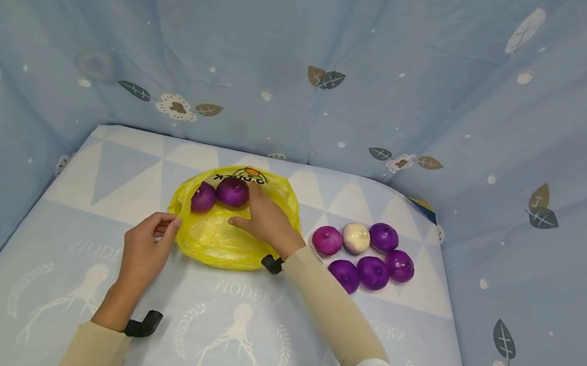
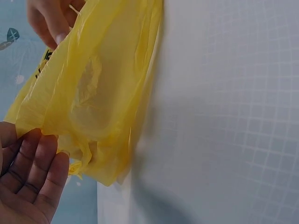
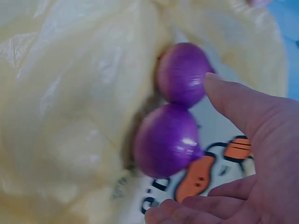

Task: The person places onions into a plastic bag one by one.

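Observation:
A yellow plastic bag with a printed duck lies spread on the table, its mouth open. Inside it, two purple onions, a left one and a right one, sit side by side. My left hand pinches the bag's left rim between thumb and fingers, as the left wrist view also shows. Over the bag's opening reaches my right hand, thumb and fingers spread apart beside the onions. In the right wrist view its thumb comes up to the upper onion, and the fingers do not close round either onion.
Right of the bag stands a group of several onions: a magenta one, a whitish one and purple ones. My right forearm partly covers the nearest. A blue patterned curtain surrounds the table.

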`<state>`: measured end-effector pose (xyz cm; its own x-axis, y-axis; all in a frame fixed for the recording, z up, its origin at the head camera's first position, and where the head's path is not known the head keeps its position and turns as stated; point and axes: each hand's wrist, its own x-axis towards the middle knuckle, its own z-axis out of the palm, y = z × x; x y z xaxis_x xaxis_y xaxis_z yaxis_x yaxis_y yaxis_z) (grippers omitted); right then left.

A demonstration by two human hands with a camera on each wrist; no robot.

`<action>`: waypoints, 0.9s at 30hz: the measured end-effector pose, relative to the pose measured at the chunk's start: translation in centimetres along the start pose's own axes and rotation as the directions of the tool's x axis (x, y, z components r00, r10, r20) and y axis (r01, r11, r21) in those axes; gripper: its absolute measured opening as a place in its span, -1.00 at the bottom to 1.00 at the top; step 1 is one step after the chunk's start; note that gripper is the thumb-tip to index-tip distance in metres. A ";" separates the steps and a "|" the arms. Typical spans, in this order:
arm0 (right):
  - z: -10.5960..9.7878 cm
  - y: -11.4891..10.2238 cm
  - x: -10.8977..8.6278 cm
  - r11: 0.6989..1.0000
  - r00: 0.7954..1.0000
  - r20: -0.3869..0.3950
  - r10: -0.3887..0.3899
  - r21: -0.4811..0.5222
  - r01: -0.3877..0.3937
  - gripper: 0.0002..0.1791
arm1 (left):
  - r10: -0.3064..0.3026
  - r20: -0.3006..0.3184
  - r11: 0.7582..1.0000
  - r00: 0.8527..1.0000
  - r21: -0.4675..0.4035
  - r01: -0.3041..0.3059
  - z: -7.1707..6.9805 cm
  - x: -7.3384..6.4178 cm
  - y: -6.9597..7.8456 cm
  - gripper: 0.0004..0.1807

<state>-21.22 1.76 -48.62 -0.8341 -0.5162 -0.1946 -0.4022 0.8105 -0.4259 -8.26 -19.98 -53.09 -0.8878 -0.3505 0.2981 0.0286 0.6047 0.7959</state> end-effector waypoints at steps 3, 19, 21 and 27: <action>-1.1 0.0 -1.3 0.999 0.999 0.002 -0.034 -0.008 0.034 0.10 | -0.001 0.000 1.000 1.000 0.000 0.001 0.0 0.0 0.0 -0.78; -3.3 2.0 -8.6 0.990 0.988 -0.063 -0.138 -0.027 0.136 0.13 | -0.007 -0.004 1.000 1.000 0.011 0.007 0.0 -0.1 0.1 -0.78; -3.5 2.4 -9.6 0.992 0.989 -0.077 -0.127 -0.026 0.126 0.12 | -0.007 -0.005 1.000 1.000 0.015 0.007 0.0 -0.1 0.2 -0.78; -4.3 4.1 -12.5 0.997 0.986 -0.148 -0.075 -0.004 0.076 0.11 | -0.008 -0.006 1.000 1.000 0.028 0.009 0.0 -0.1 0.2 -0.81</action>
<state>-14.03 12.75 -44.13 -0.8480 -0.5292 -0.0290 -0.4658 0.7703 -0.4356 -8.20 -19.82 -53.01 -0.8853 -0.3599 0.2945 0.0082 0.6211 0.7837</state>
